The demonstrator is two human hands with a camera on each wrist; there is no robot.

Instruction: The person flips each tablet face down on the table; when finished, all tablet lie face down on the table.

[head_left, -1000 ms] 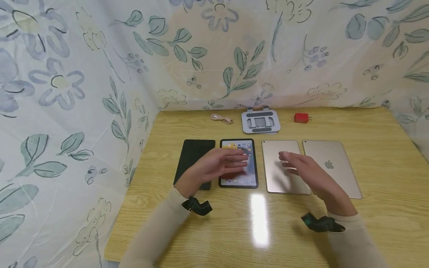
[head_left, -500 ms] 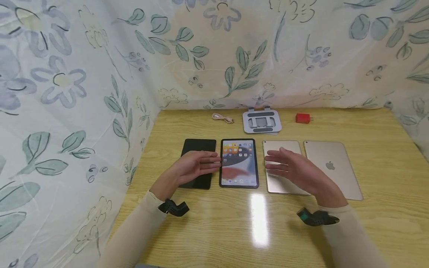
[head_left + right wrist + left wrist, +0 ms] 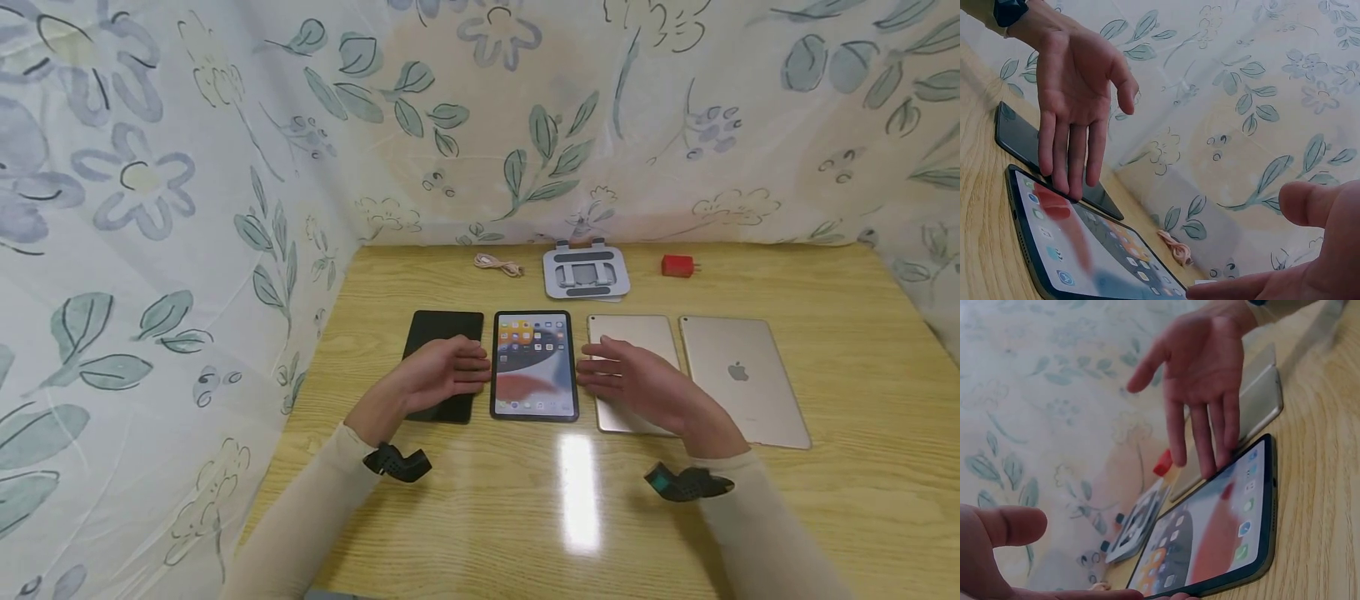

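Observation:
A tablet with a lit home screen (image 3: 534,367) lies face up on the wooden table. At its left edge is my left hand (image 3: 442,375), fingers straight and palm turned inward, above a dark tablet (image 3: 431,327). My right hand (image 3: 637,379) faces it from the other side, fingers extended near the lit tablet's right edge, over a gold tablet (image 3: 645,329) lying back up. Both wrist views show the fingertips close to the lit tablet's sides; whether they touch it, I cannot tell. Neither hand holds anything.
Farther right lies another gold tablet (image 3: 750,392) with an apple logo. Along the back of the table are a coiled pale cable (image 3: 498,265), a folded grey stand (image 3: 587,272) and a red charger plug (image 3: 677,266). A floral curtain (image 3: 480,125) hangs behind and at the left.
My left hand has drawn back leftward from over the lit screen to its left edge. My right hand has shifted left toward the tablet's right edge.

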